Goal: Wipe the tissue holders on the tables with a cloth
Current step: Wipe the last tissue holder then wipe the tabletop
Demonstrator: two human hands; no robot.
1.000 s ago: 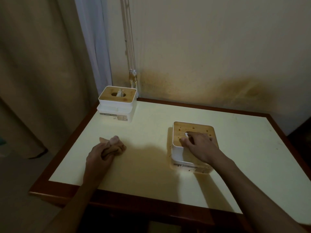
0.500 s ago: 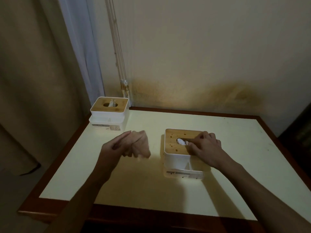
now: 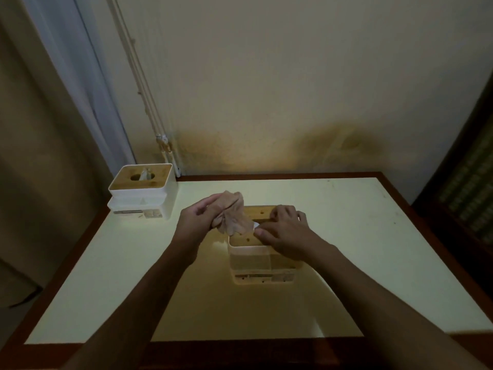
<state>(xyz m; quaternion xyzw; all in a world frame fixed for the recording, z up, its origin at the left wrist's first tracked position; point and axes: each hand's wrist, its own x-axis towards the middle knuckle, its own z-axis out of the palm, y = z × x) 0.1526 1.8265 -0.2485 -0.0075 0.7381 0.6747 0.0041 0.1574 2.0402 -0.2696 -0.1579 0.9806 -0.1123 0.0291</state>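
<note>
Now, from the head camera, we see our left hand (image 3: pixel 196 218) gripping a crumpled tan cloth (image 3: pixel 232 217) over the near white tissue holder with a wooden lid (image 3: pixel 262 249), mid-way across the cream worktop with a dark wood rim (image 3: pixel 112 268). Our right hand (image 3: pixel 284 231) rests on that lid, fingers fairly straight, holding nothing. A second white wooden-lidded tissue holder (image 3: pixel 144 192) sits at the far-left corner, well apart.

Stained cream wall (image 3: pixel 293 102), grey curtain (image 3: pixel 88 89), wall-mounted cable conduit (image 3: pixel 144 97).
</note>
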